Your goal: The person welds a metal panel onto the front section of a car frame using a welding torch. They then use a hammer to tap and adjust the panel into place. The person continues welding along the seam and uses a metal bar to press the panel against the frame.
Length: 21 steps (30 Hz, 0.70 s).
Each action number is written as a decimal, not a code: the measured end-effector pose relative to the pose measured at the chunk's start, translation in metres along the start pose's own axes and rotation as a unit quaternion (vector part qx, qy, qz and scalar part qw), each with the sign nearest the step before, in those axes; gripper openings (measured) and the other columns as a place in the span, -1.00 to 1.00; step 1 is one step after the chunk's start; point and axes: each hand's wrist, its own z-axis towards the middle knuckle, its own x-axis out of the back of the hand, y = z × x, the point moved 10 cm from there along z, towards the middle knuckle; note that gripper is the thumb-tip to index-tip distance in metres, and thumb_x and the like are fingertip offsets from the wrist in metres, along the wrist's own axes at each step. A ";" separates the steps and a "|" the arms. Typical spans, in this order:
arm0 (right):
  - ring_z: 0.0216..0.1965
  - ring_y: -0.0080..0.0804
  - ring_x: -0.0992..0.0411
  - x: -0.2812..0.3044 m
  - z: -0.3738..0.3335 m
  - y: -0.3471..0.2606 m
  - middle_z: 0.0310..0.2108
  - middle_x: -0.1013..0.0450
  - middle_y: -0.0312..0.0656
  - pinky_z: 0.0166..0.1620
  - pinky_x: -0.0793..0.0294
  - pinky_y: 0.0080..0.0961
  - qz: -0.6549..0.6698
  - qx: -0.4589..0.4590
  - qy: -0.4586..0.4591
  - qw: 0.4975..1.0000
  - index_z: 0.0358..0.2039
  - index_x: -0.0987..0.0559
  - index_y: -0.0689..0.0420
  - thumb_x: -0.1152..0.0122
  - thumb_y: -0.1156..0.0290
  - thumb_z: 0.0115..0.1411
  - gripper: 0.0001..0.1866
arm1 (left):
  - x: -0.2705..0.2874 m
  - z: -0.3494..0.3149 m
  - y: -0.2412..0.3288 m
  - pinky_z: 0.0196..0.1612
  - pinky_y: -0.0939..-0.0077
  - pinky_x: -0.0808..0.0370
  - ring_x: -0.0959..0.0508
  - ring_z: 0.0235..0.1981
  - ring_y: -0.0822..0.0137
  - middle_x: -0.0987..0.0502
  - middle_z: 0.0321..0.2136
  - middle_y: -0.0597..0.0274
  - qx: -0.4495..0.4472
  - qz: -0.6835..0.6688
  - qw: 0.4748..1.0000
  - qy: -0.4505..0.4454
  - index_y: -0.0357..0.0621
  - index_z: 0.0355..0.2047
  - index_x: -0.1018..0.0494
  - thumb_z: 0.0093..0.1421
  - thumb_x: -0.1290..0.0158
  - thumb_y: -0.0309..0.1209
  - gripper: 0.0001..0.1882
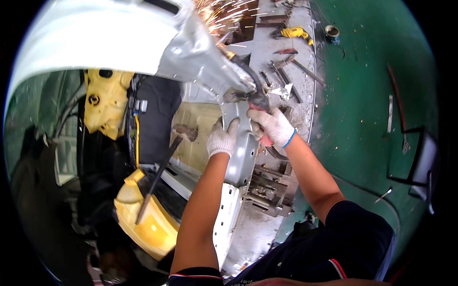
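My right hand (274, 126), in a white knit glove, is wrapped round the red handle of a welding torch (259, 100). Its dark neck curves away to a brass-coloured tip near the grey car body panel (205, 62). Bright sparks (224, 16) spray beyond the tip at the top. My left hand (222, 139), also gloved, rests on the inner edge of the panel with thumb and fingers apart; part of its fingertips is hard to make out. A worn metal piece (235, 96) lies on the panel between the left hand and the torch.
Left of my arm, a hammer (164, 167) leans inside the car body, beside yellow padding (152, 229). A grey bench or frame (305, 71) carries a yellow power tool (296, 32), steel bars and clamps (269, 188). On the green floor stand a can (332, 32) and a dark-framed object (422, 162).
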 end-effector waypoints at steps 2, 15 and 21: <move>-0.62 -0.49 -0.41 -0.009 -0.005 -0.003 -0.57 -0.46 -0.29 -0.50 -0.46 -0.45 -0.020 0.011 0.022 1.000 -0.29 -0.54 0.19 -0.38 0.27 0.32 -0.73 | -0.002 -0.001 -0.006 0.20 -0.05 -0.51 -0.59 0.15 -0.24 -0.57 0.14 -0.31 0.003 0.019 1.000 0.005 -0.21 0.30 -0.43 0.29 0.06 0.41 -0.06; -0.61 -0.49 -0.42 0.035 -0.029 -0.006 -0.56 -0.47 -0.27 -0.52 -0.42 -0.49 0.062 0.083 0.076 0.992 -0.13 -0.57 0.26 -0.33 0.24 0.32 -0.68 | -0.004 -0.005 0.001 0.19 -0.03 -0.52 -0.62 0.12 -0.24 -0.60 0.12 -0.24 0.000 -0.024 1.000 0.010 -0.17 0.29 -0.46 0.28 -0.03 0.36 -0.11; -0.61 -0.62 -0.43 0.003 -0.027 0.006 -0.54 -0.48 -0.35 -0.58 -0.37 -0.56 -0.071 -0.018 -0.003 0.997 -0.17 -0.59 0.17 -0.45 0.09 0.23 -0.59 | -0.009 0.006 -0.035 0.21 0.05 -0.51 -0.60 0.13 -0.28 -0.60 0.12 -0.30 -0.017 0.035 0.996 0.079 -0.35 0.22 -0.50 0.31 -0.08 0.26 -0.14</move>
